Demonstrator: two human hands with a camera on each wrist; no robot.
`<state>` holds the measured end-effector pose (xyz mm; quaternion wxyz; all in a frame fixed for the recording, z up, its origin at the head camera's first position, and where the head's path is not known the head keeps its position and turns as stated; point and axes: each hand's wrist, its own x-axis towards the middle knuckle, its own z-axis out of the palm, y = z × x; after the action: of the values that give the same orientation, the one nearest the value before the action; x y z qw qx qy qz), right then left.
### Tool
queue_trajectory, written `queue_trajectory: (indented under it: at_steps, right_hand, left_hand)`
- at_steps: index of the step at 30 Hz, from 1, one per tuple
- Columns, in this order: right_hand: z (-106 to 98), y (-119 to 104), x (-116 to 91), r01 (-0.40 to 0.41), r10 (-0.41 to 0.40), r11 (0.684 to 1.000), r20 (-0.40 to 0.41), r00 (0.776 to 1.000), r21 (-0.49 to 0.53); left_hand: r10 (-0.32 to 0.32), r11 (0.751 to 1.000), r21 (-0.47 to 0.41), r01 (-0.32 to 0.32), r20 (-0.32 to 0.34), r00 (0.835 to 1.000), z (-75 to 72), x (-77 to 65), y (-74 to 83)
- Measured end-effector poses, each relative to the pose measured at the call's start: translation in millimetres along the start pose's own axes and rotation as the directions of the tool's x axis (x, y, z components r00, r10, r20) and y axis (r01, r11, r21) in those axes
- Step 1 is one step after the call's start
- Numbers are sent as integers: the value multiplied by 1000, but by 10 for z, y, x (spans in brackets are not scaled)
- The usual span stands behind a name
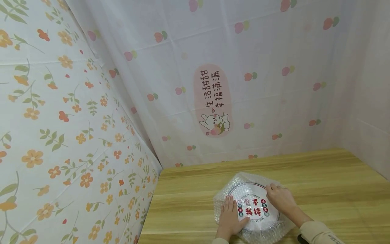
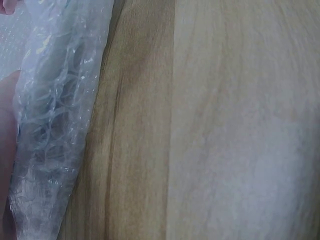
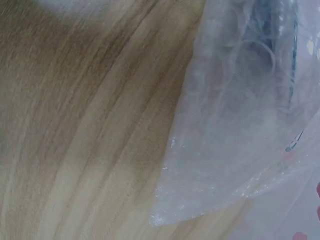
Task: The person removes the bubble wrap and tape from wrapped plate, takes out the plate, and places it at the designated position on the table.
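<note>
A round white disc (image 1: 253, 218) with red characters and a dark printed ring lies on the wooden table, wrapped in clear bubble wrap (image 1: 220, 203). My left hand (image 1: 229, 217) rests on its left side with straight fingers and the thumb spread toward the characters. At the upper right rim, my right hand (image 1: 280, 198) curls its fingers and pinches the bubble wrap. The left wrist view shows a crinkled edge of the bubble wrap (image 2: 55, 115) over the wood. In the right wrist view, a pointed corner of the bubble wrap (image 3: 210, 165) sticks out past the disc.
The wood-grain table (image 1: 182, 200) extends to both sides of the wrapped disc. Behind it hangs a pale curtain (image 1: 268, 101) with fruit prints and a pink rabbit panel. A flowered sheet (image 1: 73, 135) borders the left side.
</note>
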<state>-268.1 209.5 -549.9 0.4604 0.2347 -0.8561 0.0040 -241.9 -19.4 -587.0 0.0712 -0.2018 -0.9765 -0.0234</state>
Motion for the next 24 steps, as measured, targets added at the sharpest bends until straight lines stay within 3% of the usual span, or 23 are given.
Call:
queue_trajectory:
  at_steps: [24]
  right_hand:
    - [14,88,36,-2,2,1000,22,1000,20]
  left_hand:
    - [-1,999,-33,1,-7,1000,17,9,3]
